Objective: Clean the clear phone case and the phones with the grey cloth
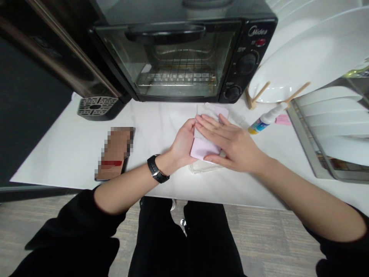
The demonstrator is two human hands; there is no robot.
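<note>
A pale pink phone (203, 148) lies on the white counter in front of the toaster oven. My left hand (182, 144) grips its left edge, fingers curled round it. A grey-white cloth (206, 115) covers the phone's far half, and my right hand (230, 142) lies flat on that cloth with fingers stretched out, pressing it down. Under the phone's near end a clear phone case (201, 167) shows. A black watch sits on my left wrist.
A black toaster oven (184, 50) stands at the back. A second phone (114, 153) lies to the left. A small spray bottle (266, 119) and a pink scrap (283, 120) lie to the right, near a dish rack (305, 138) with white plates (311, 57).
</note>
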